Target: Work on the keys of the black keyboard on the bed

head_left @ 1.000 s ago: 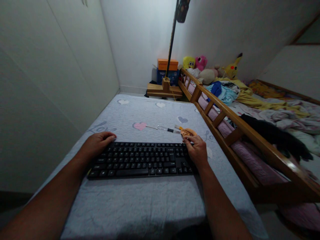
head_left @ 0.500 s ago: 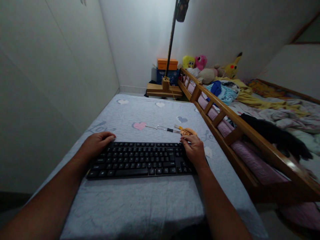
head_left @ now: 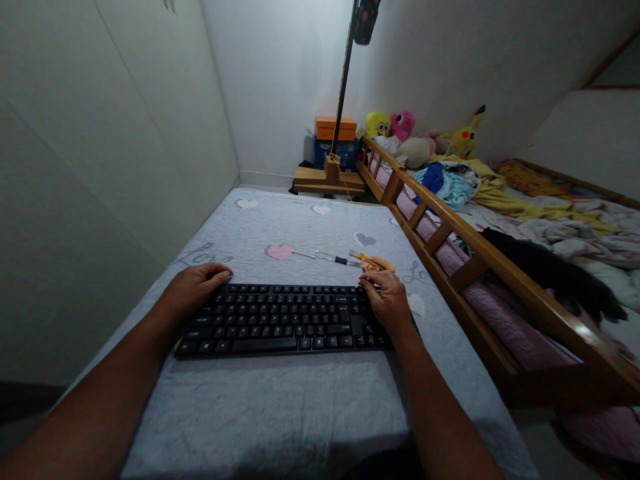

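A black computer keyboard [head_left: 280, 320] lies on the pale blue bed cover, its space bar toward me. My left hand [head_left: 197, 287] is closed at its far left corner, thumb and fingers together. At the far right corner my right hand [head_left: 387, 297] is closed over the number pad, thumb against the fingertips. Just beyond the right hand lies a crumpled orange cloth [head_left: 377, 265]. Beside the cloth are a small brush with a yellow part [head_left: 357, 254] and a wire tool with a black grip [head_left: 341, 260]. A thin metal rod [head_left: 303, 254] lies to their left.
The padded cover [head_left: 270, 407] has printed hearts. Along the right runs a wooden bed rail [head_left: 450, 220], with rumpled bedding and plush toys behind it. A wooden stand [head_left: 330, 175] with a pole and boxes stands at the back. A pale cabinet [head_left: 115, 167] borders the left.
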`<state>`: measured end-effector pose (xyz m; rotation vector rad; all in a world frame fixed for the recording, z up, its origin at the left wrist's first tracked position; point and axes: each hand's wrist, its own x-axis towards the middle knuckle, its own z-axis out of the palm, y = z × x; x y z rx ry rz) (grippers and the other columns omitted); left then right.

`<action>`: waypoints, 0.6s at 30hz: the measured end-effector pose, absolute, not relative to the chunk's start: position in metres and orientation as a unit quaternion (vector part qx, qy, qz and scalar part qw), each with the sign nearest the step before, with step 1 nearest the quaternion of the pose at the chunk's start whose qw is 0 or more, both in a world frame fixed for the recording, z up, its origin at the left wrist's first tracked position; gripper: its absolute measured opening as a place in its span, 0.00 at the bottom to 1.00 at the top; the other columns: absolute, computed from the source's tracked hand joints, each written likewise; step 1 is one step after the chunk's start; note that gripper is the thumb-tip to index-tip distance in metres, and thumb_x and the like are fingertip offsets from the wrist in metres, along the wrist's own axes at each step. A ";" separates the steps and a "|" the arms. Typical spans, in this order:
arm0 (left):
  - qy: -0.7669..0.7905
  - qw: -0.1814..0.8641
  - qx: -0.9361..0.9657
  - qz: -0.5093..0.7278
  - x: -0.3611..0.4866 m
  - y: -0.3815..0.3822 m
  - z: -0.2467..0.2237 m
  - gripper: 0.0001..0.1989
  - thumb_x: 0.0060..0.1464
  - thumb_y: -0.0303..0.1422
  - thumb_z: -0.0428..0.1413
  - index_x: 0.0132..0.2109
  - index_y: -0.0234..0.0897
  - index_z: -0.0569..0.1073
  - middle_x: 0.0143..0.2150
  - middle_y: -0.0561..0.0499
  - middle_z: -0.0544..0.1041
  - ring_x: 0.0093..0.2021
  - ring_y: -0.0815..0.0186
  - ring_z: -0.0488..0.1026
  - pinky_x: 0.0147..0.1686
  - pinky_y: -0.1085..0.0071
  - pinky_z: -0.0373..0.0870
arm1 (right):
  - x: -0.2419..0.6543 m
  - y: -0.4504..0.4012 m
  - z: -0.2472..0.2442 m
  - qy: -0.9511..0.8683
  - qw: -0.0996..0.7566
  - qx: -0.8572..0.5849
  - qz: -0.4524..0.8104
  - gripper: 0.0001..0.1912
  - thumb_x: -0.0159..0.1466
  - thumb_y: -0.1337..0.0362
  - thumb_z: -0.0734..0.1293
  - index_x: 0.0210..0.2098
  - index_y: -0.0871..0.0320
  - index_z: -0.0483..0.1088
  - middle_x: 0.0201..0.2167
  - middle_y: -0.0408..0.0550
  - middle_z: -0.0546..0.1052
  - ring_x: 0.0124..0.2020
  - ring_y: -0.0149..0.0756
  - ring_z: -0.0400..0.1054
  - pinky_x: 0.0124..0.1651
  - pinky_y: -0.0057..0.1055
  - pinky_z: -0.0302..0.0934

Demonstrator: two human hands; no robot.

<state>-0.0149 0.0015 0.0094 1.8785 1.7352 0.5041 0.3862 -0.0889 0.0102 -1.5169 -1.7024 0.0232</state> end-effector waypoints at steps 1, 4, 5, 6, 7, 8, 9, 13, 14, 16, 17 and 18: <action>0.644 0.264 0.694 0.183 -0.014 0.001 0.010 0.22 0.53 0.49 0.50 0.42 0.38 0.78 0.40 0.49 0.83 0.43 0.56 0.77 0.44 0.67 0.67 | 0.387 -0.089 0.010 -0.678 0.419 -0.604 0.009 0.08 0.63 0.64 0.66 0.34 0.53 0.79 0.34 0.49 0.80 0.40 0.44 0.72 0.48 0.43 0.65; 0.647 0.265 0.693 0.176 -0.013 0.000 0.012 0.23 0.52 0.49 0.50 0.43 0.38 0.78 0.39 0.49 0.83 0.42 0.56 0.77 0.44 0.66 0.68 | 0.392 -0.088 0.008 -0.668 0.426 -0.610 0.010 0.08 0.63 0.64 0.66 0.35 0.54 0.79 0.35 0.50 0.80 0.40 0.44 0.72 0.48 0.43 0.65; 0.647 0.266 0.693 0.176 -0.013 0.000 0.012 0.23 0.52 0.49 0.50 0.43 0.38 0.78 0.40 0.49 0.83 0.42 0.56 0.77 0.44 0.66 0.68 | 0.393 -0.088 0.007 -0.662 0.426 -0.616 0.008 0.08 0.63 0.63 0.65 0.35 0.54 0.79 0.35 0.50 0.80 0.40 0.44 0.72 0.48 0.43 0.65; 0.646 0.267 0.693 0.176 -0.013 0.000 0.012 0.23 0.52 0.49 0.50 0.43 0.38 0.78 0.40 0.49 0.83 0.43 0.56 0.77 0.44 0.66 0.68 | 0.395 -0.088 0.007 -0.657 0.426 -0.623 0.006 0.09 0.63 0.63 0.65 0.35 0.54 0.79 0.35 0.50 0.80 0.40 0.44 0.72 0.47 0.43 0.65; 0.644 0.268 0.694 0.177 -0.013 0.001 0.011 0.23 0.53 0.49 0.50 0.43 0.38 0.78 0.40 0.49 0.83 0.43 0.56 0.77 0.44 0.67 0.67 | 0.396 -0.089 0.006 -0.653 0.424 -0.628 0.004 0.09 0.63 0.63 0.65 0.35 0.53 0.79 0.35 0.50 0.81 0.40 0.44 0.73 0.47 0.43 0.66; 0.643 0.268 0.695 0.179 -0.014 0.001 0.011 0.22 0.53 0.49 0.50 0.43 0.38 0.78 0.41 0.49 0.83 0.44 0.56 0.77 0.45 0.67 0.67 | 0.397 -0.089 0.006 -0.650 0.422 -0.632 0.002 0.09 0.63 0.63 0.65 0.35 0.53 0.79 0.35 0.50 0.81 0.40 0.44 0.73 0.47 0.43 0.66; 0.641 0.267 0.697 0.179 -0.014 0.002 0.010 0.22 0.53 0.49 0.50 0.43 0.38 0.78 0.41 0.49 0.82 0.44 0.56 0.76 0.45 0.67 0.67 | 0.397 -0.089 0.006 -0.650 0.421 -0.633 0.001 0.09 0.63 0.63 0.65 0.35 0.53 0.79 0.35 0.50 0.81 0.40 0.44 0.73 0.47 0.43 0.66; 0.639 0.264 0.701 0.176 -0.018 0.004 0.006 0.22 0.53 0.49 0.49 0.43 0.38 0.77 0.41 0.49 0.82 0.43 0.57 0.76 0.44 0.67 0.66 | 0.396 -0.092 0.008 -0.658 0.426 -0.621 0.000 0.08 0.63 0.64 0.66 0.35 0.54 0.78 0.39 0.51 0.80 0.43 0.44 0.73 0.49 0.43 0.66; 0.638 0.264 0.702 0.175 -0.018 0.004 0.006 0.22 0.53 0.49 0.49 0.43 0.38 0.77 0.40 0.50 0.82 0.43 0.57 0.76 0.44 0.67 0.66 | 0.396 -0.092 0.009 -0.661 0.427 -0.618 -0.001 0.08 0.63 0.64 0.65 0.35 0.54 0.78 0.40 0.52 0.80 0.43 0.44 0.73 0.49 0.43 0.65; 0.639 0.263 0.701 0.176 -0.018 0.004 0.006 0.22 0.53 0.49 0.49 0.42 0.38 0.77 0.40 0.50 0.82 0.43 0.57 0.76 0.44 0.67 0.66 | 0.396 -0.093 0.009 -0.664 0.425 -0.616 -0.004 0.08 0.63 0.63 0.65 0.35 0.54 0.78 0.39 0.52 0.80 0.43 0.45 0.73 0.49 0.43 0.65; 0.640 0.264 0.700 0.175 -0.018 0.004 0.006 0.22 0.53 0.49 0.49 0.42 0.38 0.77 0.40 0.50 0.82 0.43 0.57 0.76 0.44 0.67 0.66 | 0.396 -0.093 0.008 -0.663 0.423 -0.617 -0.006 0.08 0.63 0.63 0.65 0.35 0.54 0.78 0.38 0.51 0.80 0.42 0.45 0.73 0.49 0.43 0.65; 0.641 0.264 0.699 0.175 -0.017 0.004 0.007 0.22 0.53 0.49 0.49 0.42 0.38 0.77 0.39 0.50 0.82 0.43 0.57 0.76 0.44 0.67 0.66 | 0.396 -0.093 0.008 -0.662 0.422 -0.620 -0.009 0.08 0.63 0.63 0.65 0.35 0.54 0.78 0.37 0.51 0.80 0.42 0.45 0.73 0.48 0.43 0.66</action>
